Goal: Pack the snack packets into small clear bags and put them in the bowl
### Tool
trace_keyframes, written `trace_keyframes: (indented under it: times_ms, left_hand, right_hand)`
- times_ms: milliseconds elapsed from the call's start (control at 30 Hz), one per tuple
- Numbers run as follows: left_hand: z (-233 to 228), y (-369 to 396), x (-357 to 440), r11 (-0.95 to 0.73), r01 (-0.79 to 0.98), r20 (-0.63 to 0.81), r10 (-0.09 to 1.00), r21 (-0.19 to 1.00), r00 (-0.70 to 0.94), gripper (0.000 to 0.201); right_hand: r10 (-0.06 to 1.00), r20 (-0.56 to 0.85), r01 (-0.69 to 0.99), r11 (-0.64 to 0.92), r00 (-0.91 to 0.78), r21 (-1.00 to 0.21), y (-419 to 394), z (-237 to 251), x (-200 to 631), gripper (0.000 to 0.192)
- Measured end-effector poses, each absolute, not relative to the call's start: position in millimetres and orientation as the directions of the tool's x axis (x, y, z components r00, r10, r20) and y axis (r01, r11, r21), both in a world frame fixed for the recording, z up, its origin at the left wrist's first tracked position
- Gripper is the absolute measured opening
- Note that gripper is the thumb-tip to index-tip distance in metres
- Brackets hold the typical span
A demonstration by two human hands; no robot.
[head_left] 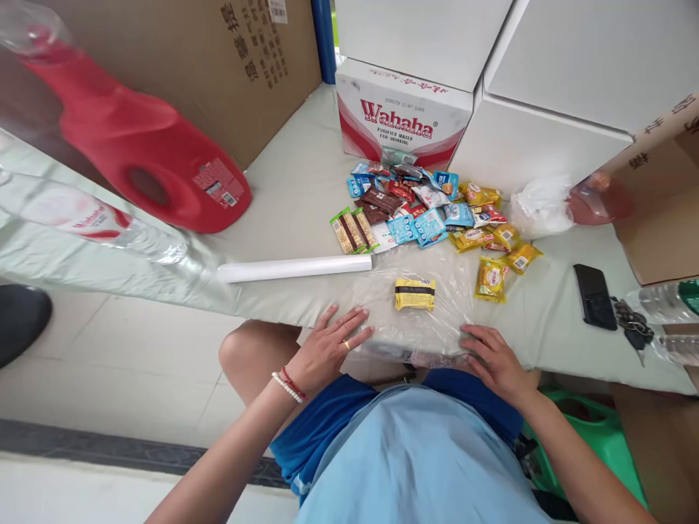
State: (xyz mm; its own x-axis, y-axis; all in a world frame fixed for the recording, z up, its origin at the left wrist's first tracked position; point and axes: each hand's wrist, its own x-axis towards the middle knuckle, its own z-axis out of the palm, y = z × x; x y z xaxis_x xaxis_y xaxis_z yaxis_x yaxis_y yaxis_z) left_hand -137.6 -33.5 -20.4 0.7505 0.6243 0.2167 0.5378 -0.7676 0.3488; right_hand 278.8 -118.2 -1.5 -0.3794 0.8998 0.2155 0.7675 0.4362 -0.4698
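A clear plastic sheet or bag (376, 295) lies spread on the cloth in front of me, hanging over the near edge. One yellow packet with a dark band (415, 294) rests on it. My left hand (336, 336), with a ring and bracelets, lies flat at the plastic's left side, fingers stretched out. At its right edge, my right hand (494, 355) touches the plastic with fingers bent slightly and apart. Behind the packet is a heap of wrapped snacks (401, 191) in blue, brown, red and yellow. A white roll or tube (295, 268) lies to the left.
A large red jug (147, 156) and a water bottle (98, 218) stand at the left. White boxes and a Wahaha carton (404, 116) back the table. At the right are a white plastic bundle (540, 207), a phone (594, 297), keys (633, 324) and clear bottles (674, 349).
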Motion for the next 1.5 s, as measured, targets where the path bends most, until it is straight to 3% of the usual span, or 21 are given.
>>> trace_keyframes:
  times_ms: [100, 233, 367, 500, 600, 667, 800, 900, 1033, 1100, 1167, 1233, 1333, 1433, 1500]
  left_hand:
    - [-27, -37, -133, -0.755, 0.537, 0.323, 0.651, 0.376, 0.687, 0.051]
    - [-15, -42, -124, -0.677, 0.471, 0.392, 0.723, 0.566, 0.569, 0.027]
    - [5, -38, -112, -0.479, 0.436, 0.317, 0.863, 0.762, 0.394, 0.018]
    - [20, -14, -96, -0.223, 0.486, 0.162, 0.973, 0.845, 0.164, 0.03]
    - [21, 9, -83, -0.104, 0.587, 0.099, 0.994, 0.803, 0.04, 0.038]
    - [17, 22, -76, -0.052, 0.683, 0.079, 0.997, 0.729, -0.008, 0.036]
    - [0, 34, -70, -0.067, 0.841, 0.111, 0.994, 0.538, 0.008, 0.019]
    - [-5, 32, -76, -0.103, 0.859, 0.233, 0.972, 0.502, -0.019, 0.02]
    - [13, 19, -81, -0.11, 0.88, 0.508, 0.846, 0.462, -0.161, 0.024]
    - [29, 10, -74, -0.157, 0.89, 0.634, 0.754, 0.429, -0.172, 0.026]
    - [43, 2, -58, -0.293, 0.877, 0.677, 0.734, 0.382, -0.049, 0.029]
    - [49, -1, -38, -0.447, 0.828, 0.608, 0.775, 0.338, 0.171, 0.031]
    - [44, 2, -10, -0.482, 0.816, 0.365, 0.857, 0.319, 0.364, 0.035]
    - [32, 8, 3, -0.431, 0.846, 0.175, 0.902, 0.313, 0.395, 0.035]
    - [26, 9, 4, -0.401, 0.86, 0.129, 0.916, 0.315, 0.38, 0.036]
  right_hand:
    - [0.88, 0.292, 0.7, 0.474, -0.374, -0.535, -118, -4, 283, 0.027]
    - [0.906, 0.228, 0.597, 0.409, -0.357, -0.691, -115, 12, 295, 0.023]
    - [0.971, 0.03, 0.537, 0.157, -0.237, -0.829, -96, 31, 300, 0.017]
    - [0.994, -0.072, 0.453, -0.026, -0.085, -0.891, -54, 39, 296, 0.034]
    - [0.997, -0.077, 0.464, -0.057, -0.025, -0.884, -18, 35, 292, 0.043]
    - [0.996, -0.085, 0.564, -0.07, -0.001, -0.823, 0, 28, 290, 0.044]
    - [0.99, -0.136, 0.879, -0.106, 0.048, -0.464, 15, 17, 287, 0.034]
    - [0.986, -0.149, 0.959, -0.113, 0.075, -0.26, 15, 23, 286, 0.021]
    - [0.997, 0.015, 0.945, -0.067, 0.076, -0.321, 27, 47, 284, 0.026]
    - [0.991, 0.123, 0.935, 0.084, -0.044, -0.344, 43, 56, 275, 0.028]
    - [0.955, 0.182, 0.9, 0.285, -0.236, -0.329, 65, 57, 258, 0.029]
    - [0.898, 0.176, 0.848, 0.439, -0.403, -0.297, 89, 52, 236, 0.036]
    - [0.853, 0.057, 0.818, 0.515, -0.519, -0.257, 121, 40, 206, 0.047]
    - [0.835, -0.069, 0.815, 0.51, -0.546, -0.275, 142, 38, 192, 0.027]
    - [0.806, -0.072, 0.774, 0.533, -0.587, -0.342, 146, 44, 193, 0.014]
